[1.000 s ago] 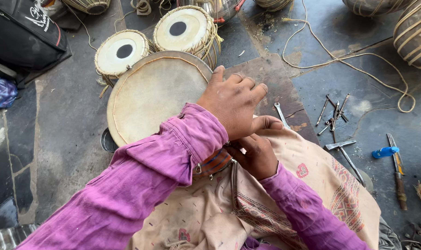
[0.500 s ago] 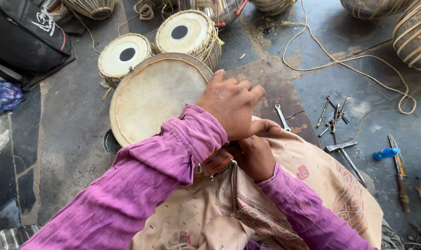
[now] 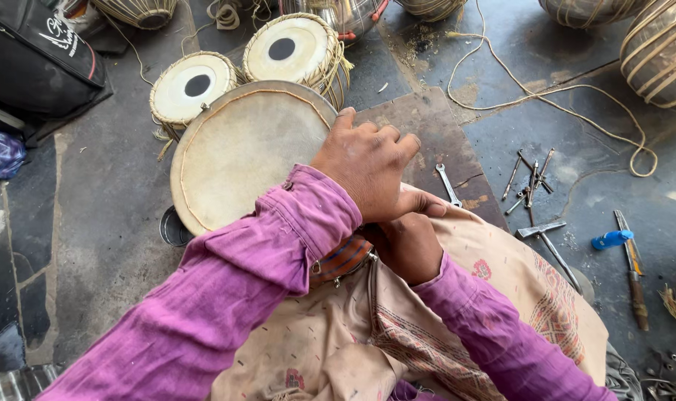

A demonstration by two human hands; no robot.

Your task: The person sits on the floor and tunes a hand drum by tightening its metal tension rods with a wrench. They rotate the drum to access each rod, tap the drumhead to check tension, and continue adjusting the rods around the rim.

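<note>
Grey, stained concrete floor is spreading around us, littered with cord, metal tools and small drums. Our left hand is resting at the edge of a pale drumhead, fingers curled loosely, gripping nothing we can see. Our right hand is tucked beneath it over patterned cloth; we cannot tell its grip.

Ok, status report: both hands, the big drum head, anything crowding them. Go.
Left hand over right hand, both at the lap cloth; grips hidden. Big plain drum head beside left hand, contact unclear. Two black-spot drums behind; spanner, metal tools right.
</note>
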